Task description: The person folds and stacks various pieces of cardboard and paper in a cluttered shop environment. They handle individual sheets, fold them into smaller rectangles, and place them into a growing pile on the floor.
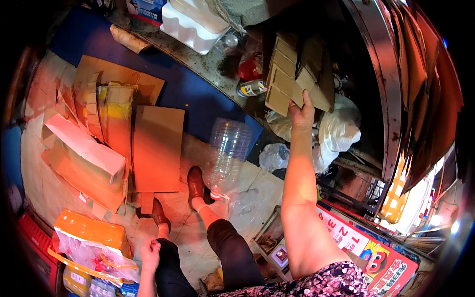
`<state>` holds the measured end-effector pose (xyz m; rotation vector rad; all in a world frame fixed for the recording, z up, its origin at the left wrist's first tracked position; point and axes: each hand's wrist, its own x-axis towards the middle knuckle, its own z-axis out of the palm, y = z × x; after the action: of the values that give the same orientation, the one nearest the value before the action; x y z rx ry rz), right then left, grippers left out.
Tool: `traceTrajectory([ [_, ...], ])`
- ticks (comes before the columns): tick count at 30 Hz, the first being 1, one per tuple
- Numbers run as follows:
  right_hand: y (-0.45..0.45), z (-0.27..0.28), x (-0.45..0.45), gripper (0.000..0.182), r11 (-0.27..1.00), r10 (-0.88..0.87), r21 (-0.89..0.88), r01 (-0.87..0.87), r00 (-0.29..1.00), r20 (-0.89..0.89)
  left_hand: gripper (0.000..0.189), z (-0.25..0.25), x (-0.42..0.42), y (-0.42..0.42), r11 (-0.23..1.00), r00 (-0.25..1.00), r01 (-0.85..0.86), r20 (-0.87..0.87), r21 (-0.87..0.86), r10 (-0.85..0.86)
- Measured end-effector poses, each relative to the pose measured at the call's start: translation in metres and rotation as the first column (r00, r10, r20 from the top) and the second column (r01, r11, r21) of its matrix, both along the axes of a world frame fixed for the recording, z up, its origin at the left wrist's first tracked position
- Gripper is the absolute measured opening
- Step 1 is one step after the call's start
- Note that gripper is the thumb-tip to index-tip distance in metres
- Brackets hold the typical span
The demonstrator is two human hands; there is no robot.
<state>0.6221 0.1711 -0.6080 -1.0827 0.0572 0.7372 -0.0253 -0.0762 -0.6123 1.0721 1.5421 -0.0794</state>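
Note:
My right hand [302, 111] reaches out to the upper right and grips the lower edge of a folded brown cardboard box [284, 80] on a cluttered low shelf. A printed can [251, 88] lies just left of the box, with a red item [251, 67] behind it. My left hand [150, 255] hangs low beside my knee, its fingers curled; no object shows in it. Flattened cardboard sheets [159, 148] and an opened carton [89, 148] lie on the tiled floor to the left of my feet. A large clear plastic bottle [228, 152] lies near my shoes.
White plastic bags [336, 126] bulge below the cardboard box. A white foam box [195, 24] sits at the top of the shelf. An orange-taped box [91, 230] stands at lower left. Upright cardboard sheets [426, 85] are at right, above a printed red board [389, 267].

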Motion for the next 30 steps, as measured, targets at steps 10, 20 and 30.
traceTrajectory([
  [10, -0.138, 0.006, -0.074, 0.051, 0.983, 0.169, -0.08, -0.163, 0.983, 0.079, 0.067, -0.027, 0.205, 0.207, 0.976, 0.675, -0.205, 0.711, -0.079, 0.199],
  [20, -0.276, 0.011, -0.217, 0.063, 0.875, 0.43, -0.159, -0.457, 0.885, -0.182, 0.056, 0.016, 0.244, 0.208, 0.855, 0.421, -0.104, 0.756, -0.508, 0.501],
  [30, -0.264, 0.013, -0.323, 0.065, 0.523, 0.692, -0.058, -0.85, 0.463, -0.554, 0.073, 0.016, 0.062, 0.098, 0.715, 0.419, -0.55, 0.598, -0.431, 0.683],
])
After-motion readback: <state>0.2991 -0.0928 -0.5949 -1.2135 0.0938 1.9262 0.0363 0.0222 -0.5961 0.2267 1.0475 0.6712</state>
